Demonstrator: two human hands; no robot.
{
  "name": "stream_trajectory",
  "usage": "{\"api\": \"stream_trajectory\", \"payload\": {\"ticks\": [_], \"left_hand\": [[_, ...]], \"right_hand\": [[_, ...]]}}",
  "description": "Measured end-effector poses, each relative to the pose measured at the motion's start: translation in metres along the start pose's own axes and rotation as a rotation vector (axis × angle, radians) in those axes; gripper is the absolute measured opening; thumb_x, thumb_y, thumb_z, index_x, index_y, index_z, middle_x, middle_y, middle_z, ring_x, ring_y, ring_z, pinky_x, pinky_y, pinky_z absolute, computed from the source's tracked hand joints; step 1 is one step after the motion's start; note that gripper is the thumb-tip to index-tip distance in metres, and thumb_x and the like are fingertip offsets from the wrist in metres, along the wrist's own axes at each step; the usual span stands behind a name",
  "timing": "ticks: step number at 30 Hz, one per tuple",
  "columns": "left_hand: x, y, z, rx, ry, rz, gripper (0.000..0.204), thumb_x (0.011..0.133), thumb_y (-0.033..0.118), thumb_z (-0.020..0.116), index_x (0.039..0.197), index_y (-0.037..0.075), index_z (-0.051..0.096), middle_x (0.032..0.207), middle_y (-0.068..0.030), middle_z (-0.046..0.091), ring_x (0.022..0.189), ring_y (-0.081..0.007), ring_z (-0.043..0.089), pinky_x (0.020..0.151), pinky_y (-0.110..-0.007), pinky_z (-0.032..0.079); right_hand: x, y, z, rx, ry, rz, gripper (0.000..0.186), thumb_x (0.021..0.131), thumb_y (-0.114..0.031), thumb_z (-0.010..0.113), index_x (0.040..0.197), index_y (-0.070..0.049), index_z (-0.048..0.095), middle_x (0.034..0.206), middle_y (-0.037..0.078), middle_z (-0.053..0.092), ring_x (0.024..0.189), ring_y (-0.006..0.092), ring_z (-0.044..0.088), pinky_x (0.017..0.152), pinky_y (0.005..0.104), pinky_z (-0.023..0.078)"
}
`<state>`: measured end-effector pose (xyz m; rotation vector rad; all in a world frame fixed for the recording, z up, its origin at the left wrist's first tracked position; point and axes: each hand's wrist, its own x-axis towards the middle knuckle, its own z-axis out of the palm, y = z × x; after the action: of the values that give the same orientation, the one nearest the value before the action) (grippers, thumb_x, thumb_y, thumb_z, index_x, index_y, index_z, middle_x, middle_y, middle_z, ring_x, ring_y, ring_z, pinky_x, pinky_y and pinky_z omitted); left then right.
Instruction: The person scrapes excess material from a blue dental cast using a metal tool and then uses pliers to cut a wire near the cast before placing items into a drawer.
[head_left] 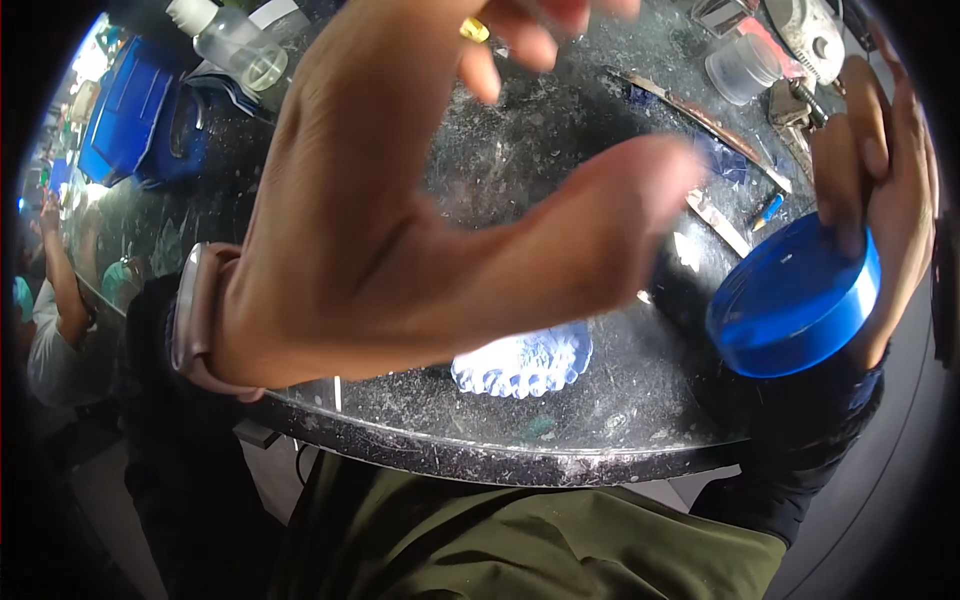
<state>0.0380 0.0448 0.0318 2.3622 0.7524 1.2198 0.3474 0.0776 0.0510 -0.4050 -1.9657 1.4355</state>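
My left hand (400,200) is raised over the middle of the table, close to the camera and slightly blurred. Its thumb stretches to the right, and the fingers are spread apart, partly cut off by the top edge. A small yellow thing (474,30) shows beside those fingers. At the right, my right hand (890,190) grips a round, shallow blue plastic lid or tub (795,300), tilted above the table. Near the table's front edge lies a white dental cast (525,362) with a row of teeth; my left wrist hides its far part.
The dark, scuffed table (600,420) carries a long knife-like tool (700,120), a metal blade (720,222) and a blue pencil stub (768,210). A clear cup (743,68) stands far right. At far left are a blue box (125,115) and a clear bottle (238,45).
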Motion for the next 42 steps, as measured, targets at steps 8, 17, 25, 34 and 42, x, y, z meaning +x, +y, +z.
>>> {"api": "stream_trajectory", "payload": {"ticks": [8,17,25,34,42], "left_hand": [[-0.038,-0.020,-0.006,-0.237,-0.571,0.042,0.037,0.065,0.017,0.074,0.095,0.002,0.060,0.083,-0.0114,0.057,0.073,-0.0207,0.057,0.065,-0.031,0.048],[-0.038,-0.009,-0.036,-0.339,-0.542,-0.509,0.060,0.067,0.031,0.078,0.111,0.000,0.052,0.077,-0.0054,0.056,0.064,-0.0085,0.053,0.053,-0.021,0.042],[-0.036,-0.013,-0.037,-0.802,-0.322,-0.578,0.042,0.090,0.026,0.049,0.121,-0.002,0.052,0.088,-0.0108,0.065,0.065,-0.0082,0.058,0.058,-0.019,0.046],[-0.032,0.008,-0.051,-0.739,-0.587,-0.869,0.019,0.081,0.004,0.065,0.097,-0.005,0.066,0.077,-0.0106,0.068,0.066,-0.0086,0.064,0.055,-0.017,0.048],[-0.069,0.042,-0.057,-0.177,-0.253,-0.640,0.027,0.073,0.004,0.071,0.100,0.000,0.065,0.071,-0.0080,0.061,0.056,-0.0095,0.058,0.051,-0.020,0.048]], "right_hand": [[0.030,-0.029,0.037,-0.127,0.538,0.087,0.037,0.097,-0.039,0.037,0.101,-0.003,0.049,0.059,-0.003,0.038,0.036,0.0042,0.029,0.034,0.0182,0.025],[0.022,-0.035,0.111,-0.070,0.695,0.591,0.029,0.098,-0.033,0.038,0.097,-0.007,0.049,0.064,-0.005,0.030,0.045,0.0021,0.026,0.039,0.0187,0.020],[0.025,-0.014,0.130,-0.616,0.256,0.765,0.018,0.097,-0.020,0.042,0.095,-0.002,0.045,0.065,0.010,0.044,0.059,0.0195,0.044,0.058,0.0319,0.039],[0.018,-0.009,0.131,-0.591,0.370,0.825,0.012,0.096,-0.012,0.042,0.094,0.000,0.043,0.065,0.013,0.044,0.053,0.0246,0.044,0.053,0.0344,0.036],[-0.003,-0.028,0.147,-0.460,0.435,0.854,0.010,0.097,-0.008,0.037,0.099,-0.001,0.043,0.058,0.004,0.042,0.048,0.0090,0.038,0.046,0.0258,0.032]]}}
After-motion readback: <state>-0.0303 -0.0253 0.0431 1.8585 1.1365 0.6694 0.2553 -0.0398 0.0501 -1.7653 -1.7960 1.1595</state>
